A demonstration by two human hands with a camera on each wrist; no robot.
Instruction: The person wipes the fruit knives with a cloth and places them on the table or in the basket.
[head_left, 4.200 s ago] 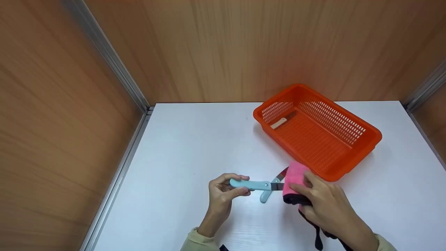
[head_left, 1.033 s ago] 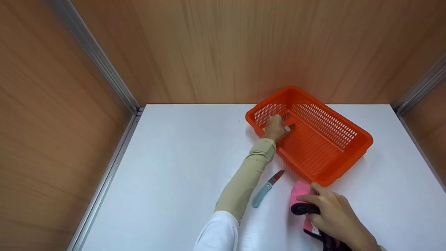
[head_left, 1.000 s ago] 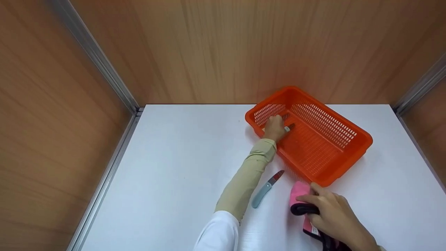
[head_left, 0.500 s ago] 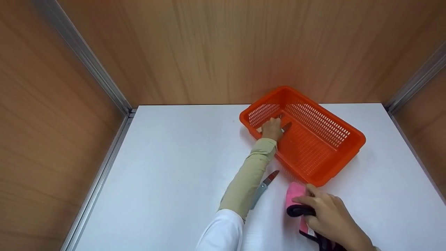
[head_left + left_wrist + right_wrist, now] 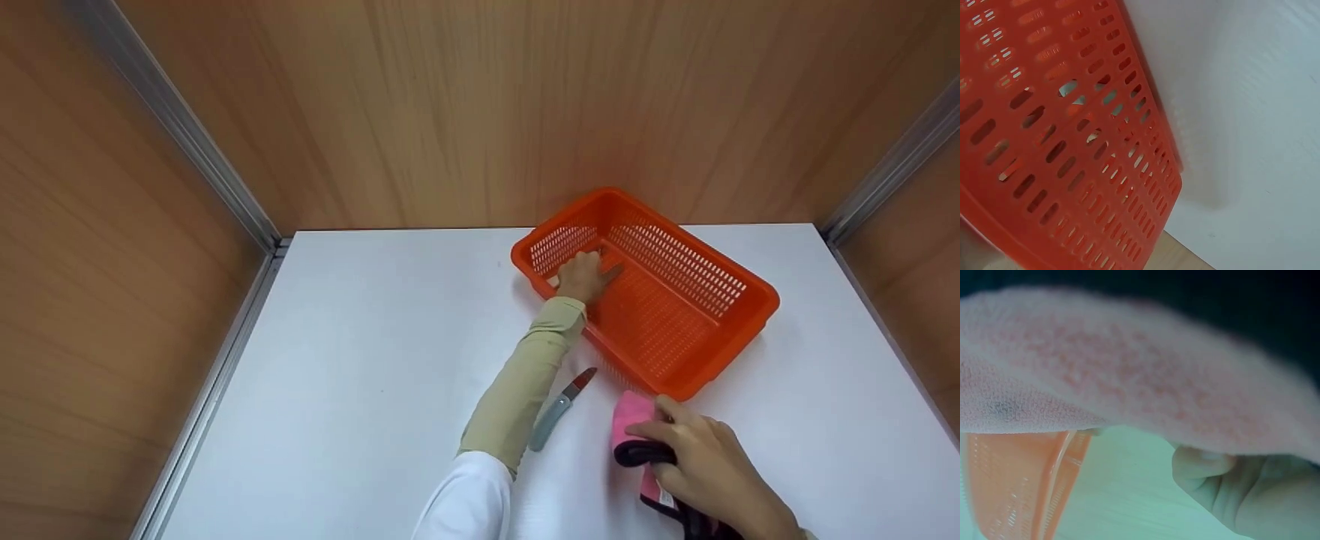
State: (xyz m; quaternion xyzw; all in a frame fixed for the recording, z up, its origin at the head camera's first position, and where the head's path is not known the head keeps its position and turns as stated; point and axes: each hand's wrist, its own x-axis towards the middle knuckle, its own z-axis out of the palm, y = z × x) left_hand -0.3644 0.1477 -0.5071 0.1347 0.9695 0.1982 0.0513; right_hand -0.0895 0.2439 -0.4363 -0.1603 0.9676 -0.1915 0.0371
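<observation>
In the head view, my left hand (image 5: 579, 277) reaches into the orange basket (image 5: 754, 315) at its left end, fingers curled down over a folding knife. That knife's blade (image 5: 613, 272) sticks out to the right of the hand, which hides the handle. My right hand (image 5: 709, 461) grips a folded pink cloth (image 5: 631, 412) with black edging, in front of the basket's near corner. The right wrist view shows the pink cloth (image 5: 1129, 377) close up, with part of my right hand (image 5: 1230, 486) below it. Another folding knife (image 5: 561, 411), with a light-blue handle, lies on the table.
A pale-handled knife (image 5: 553, 281) lies in the basket, largely covered by my left hand. The basket's slotted wall (image 5: 1072, 146) fills much of the left wrist view. Wooden panels (image 5: 420, 112) enclose the white table (image 5: 360, 360) at the back and sides.
Over four seconds, my left hand has gone from beside the cloth into the basket with the light-blue knife, drawn clear of the cloth. Recently the left hand shifts only slightly; the right keeps its hold.
</observation>
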